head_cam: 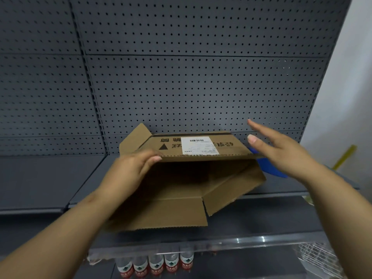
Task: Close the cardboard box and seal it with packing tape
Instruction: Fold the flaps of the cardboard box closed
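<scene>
- The cardboard box (pixel 187 178) sits on a grey shelf (pixel 50 178), in front of a perforated back panel (pixel 201 77). We take the box as our landmark.
- Our left hand (pixel 132 168) is at the box's left side; its fingers curl over the front edge of the far flap (pixel 193 147), which it holds folded down over the opening. That flap carries a white shipping label (pixel 199 146) and printed characters.
- Our right hand (pixel 281 150) hovers to the right of the box, above its right edge, fingers straight and spread, touching nothing we can see.
- The left side flap (pixel 133 137) stands up behind the left hand. The near flap (pixel 165 214) lies open toward us, and the right side flap (pixel 233 190) splays outward and down.
- The box's inside looks dark; we cannot tell what it holds.
- A blue object (pixel 269 168) shows just beyond the box's right edge, partly hidden by the right forearm; we cannot tell whether it is a tape dispenser. No tape roll is plainly visible.
- Below the box's shelf, a row of bottles with red labels (pixel 157 264) stands on a lower level.
- Our judgement: the task is at an early stage. One flap is coming down; the other three are not yet folded, and no tape lies on any seam. Left to do: fold the side flaps, close the near flap, then tape.
</scene>
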The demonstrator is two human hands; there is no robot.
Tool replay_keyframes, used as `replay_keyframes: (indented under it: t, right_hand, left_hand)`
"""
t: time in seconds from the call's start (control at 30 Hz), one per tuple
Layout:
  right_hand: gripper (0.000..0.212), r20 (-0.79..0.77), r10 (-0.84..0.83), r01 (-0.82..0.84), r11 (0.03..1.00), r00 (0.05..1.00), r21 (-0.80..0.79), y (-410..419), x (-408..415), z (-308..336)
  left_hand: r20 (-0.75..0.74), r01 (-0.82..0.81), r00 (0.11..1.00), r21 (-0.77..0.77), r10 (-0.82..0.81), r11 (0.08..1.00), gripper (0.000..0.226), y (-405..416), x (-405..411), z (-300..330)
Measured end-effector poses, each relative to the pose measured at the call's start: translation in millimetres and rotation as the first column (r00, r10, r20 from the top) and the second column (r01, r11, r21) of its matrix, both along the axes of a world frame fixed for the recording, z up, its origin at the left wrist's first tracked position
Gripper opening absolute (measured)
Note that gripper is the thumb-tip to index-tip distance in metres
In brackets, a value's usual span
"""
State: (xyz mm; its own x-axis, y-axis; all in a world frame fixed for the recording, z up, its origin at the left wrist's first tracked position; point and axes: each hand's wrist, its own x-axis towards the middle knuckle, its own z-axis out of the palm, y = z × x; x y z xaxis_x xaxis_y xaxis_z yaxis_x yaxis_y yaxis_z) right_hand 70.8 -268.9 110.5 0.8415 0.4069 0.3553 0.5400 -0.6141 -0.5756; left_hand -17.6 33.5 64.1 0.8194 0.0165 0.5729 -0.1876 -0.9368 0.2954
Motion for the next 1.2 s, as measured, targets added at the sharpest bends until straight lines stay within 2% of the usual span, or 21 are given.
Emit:
replay_keyframes:
  t: [0.13,0.27,0.33,0.43,0.5,0.63,0.77,0.87,0.97,1.07,1.2]
  right_hand:
    - [0.077,-0.057,0.076,-0.071,0.994,0.995,0.086,4,-4,11]
    - [0.086,-0.143,0.121,-0.122,0.993,0.982,-0.001,19,0,9]
    - [0.076,-0.153,0.117,-0.121,0.993,0.981,-0.015,30,3,8]
    - [0.062,-0.243,0.171,-0.142,0.981,0.955,0.133,46,5,11]
    - [0.065,-0.266,0.243,-0.192,0.960,0.933,0.204,53,4,14]
    - [0.076,-0.229,0.305,-0.267,0.947,0.924,0.181,68,8,6]
    - [0.065,-0.237,0.307,-0.271,0.947,0.922,0.173,89,11,-6]
    - [0.052,-0.169,0.303,-0.305,0.952,0.938,0.011,100,10,-10]
    - [0.047,-0.090,0.283,-0.292,0.950,0.955,-0.109,107,11,-15]
    - [0.042,-0.059,0.275,-0.280,0.956,0.960,-0.090,110,8,-16]
    - [0.044,-0.087,0.210,-0.211,0.977,0.974,-0.003,112,9,-16]
  left_hand:
    - [0.110,-0.100,0.989,-0.013,0.101,0.995,0.052,15,-14,19]
    - [0.167,-0.139,0.976,-0.017,0.140,0.990,0.047,29,-29,26]
    - [0.175,-0.149,0.973,-0.022,0.150,0.989,0.046,34,-37,27]
    - [0.197,-0.168,0.966,-0.017,0.168,0.986,0.047,47,-48,26]
    - [0.204,-0.196,0.959,-0.020,0.196,0.980,0.046,61,-53,25]
    - [0.208,-0.210,0.958,0.043,0.197,0.977,0.044,88,-63,20]
    - [0.223,-0.184,0.960,0.045,0.169,0.982,0.039,106,-72,14]
    - [0.229,-0.140,0.962,-0.050,0.148,0.989,0.042,112,-77,10]
    - [0.208,-0.062,0.970,-0.285,0.125,0.957,0.057,117,-82,7]
    - [0.259,0.040,0.964,-0.376,0.064,0.926,0.066,130,-84,-6]
    - [0.154,0.025,0.987,-0.437,0.047,0.899,0.084,139,-76,-19]
